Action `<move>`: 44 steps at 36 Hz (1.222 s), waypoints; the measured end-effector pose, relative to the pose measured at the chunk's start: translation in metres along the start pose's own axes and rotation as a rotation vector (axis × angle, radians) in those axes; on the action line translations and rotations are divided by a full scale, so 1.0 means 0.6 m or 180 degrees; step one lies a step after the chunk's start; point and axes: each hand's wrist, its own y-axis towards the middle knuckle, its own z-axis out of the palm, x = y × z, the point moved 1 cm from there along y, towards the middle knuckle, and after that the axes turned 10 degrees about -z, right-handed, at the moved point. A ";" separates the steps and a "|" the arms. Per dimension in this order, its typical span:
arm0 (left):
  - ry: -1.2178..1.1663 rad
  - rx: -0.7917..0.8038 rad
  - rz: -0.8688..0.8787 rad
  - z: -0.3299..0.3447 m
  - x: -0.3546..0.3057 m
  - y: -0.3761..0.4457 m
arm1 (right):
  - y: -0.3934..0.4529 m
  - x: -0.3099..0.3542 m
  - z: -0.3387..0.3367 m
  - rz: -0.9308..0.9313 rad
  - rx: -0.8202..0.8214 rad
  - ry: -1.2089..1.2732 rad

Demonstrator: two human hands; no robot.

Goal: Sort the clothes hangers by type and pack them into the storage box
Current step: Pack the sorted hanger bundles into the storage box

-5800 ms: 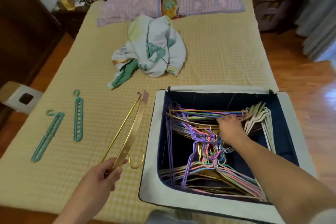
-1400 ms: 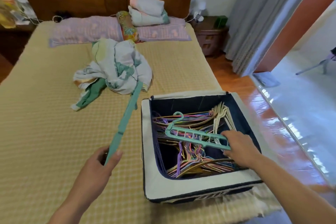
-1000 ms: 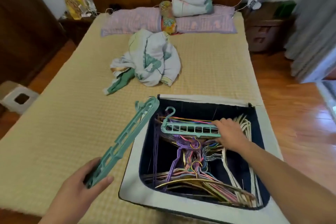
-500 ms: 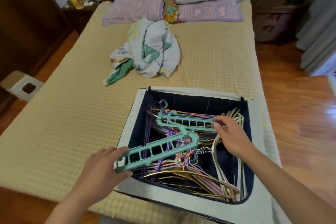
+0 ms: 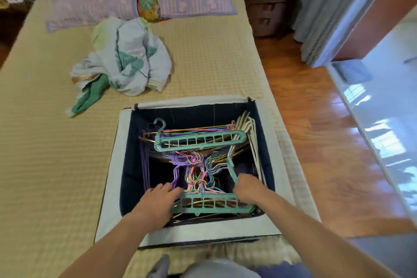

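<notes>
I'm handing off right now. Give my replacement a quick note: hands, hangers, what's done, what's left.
Left hand: resting on the near teal slotted plastic hanger, grip unclear.
Right hand: at that hanger's hooked end.
Second teal slotted hanger lies across the far side of the navy fabric storage box, over the coloured wire hangers; white hangers at right.
Done: no hangers on the bed.
Left: settle the near one.

The near teal hanger [image 5: 212, 204] looks like matt moulded plastic. The storage box [image 5: 112, 165] is soft cloth, pale outside, dark inside. A woven, checked mat covers the bed [image 5: 45, 153]. The wood floor [image 5: 316, 142] shines glossy.
</notes>
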 end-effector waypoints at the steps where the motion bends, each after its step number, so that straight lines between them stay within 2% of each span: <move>1: -0.0047 0.0015 0.0039 0.006 0.000 0.003 | -0.001 0.000 0.004 0.0066 -0.0137 -0.0073; 4: -0.0339 0.0136 0.0091 0.022 0.008 0.016 | -0.001 -0.004 0.015 0.0220 -0.0354 -0.0231; 8: -0.0967 0.0574 -0.0052 0.032 0.025 0.023 | 0.002 -0.005 0.025 0.0393 -0.0291 -0.0267; 10: -0.1181 0.0608 -0.0135 0.028 0.034 0.017 | 0.004 -0.005 0.021 0.0395 -0.0322 -0.0294; 19: -0.1612 0.0149 -0.0325 -0.005 0.074 -0.051 | 0.010 -0.002 0.009 0.0174 -0.0268 -0.0414; 28: -0.2248 -0.0437 -0.0461 -0.008 0.069 -0.101 | 0.012 0.006 0.002 0.0043 -0.0561 -0.0307; 31: -0.2318 -0.0693 -0.0572 -0.013 0.074 -0.106 | 0.010 0.016 -0.019 -0.0150 -0.0786 -0.0316; 36: -0.2190 -0.1636 -0.0808 -0.029 0.098 -0.109 | 0.016 0.063 -0.078 -0.0684 -0.1183 -0.0299; 40: -0.2334 -0.1684 -0.1155 -0.040 0.124 -0.111 | 0.050 0.111 -0.158 -0.1124 -0.1726 -0.0429; 44: -0.2579 -0.1545 -0.1399 -0.043 0.146 -0.123 | 0.116 0.125 -0.257 -0.1084 -0.2249 -0.0584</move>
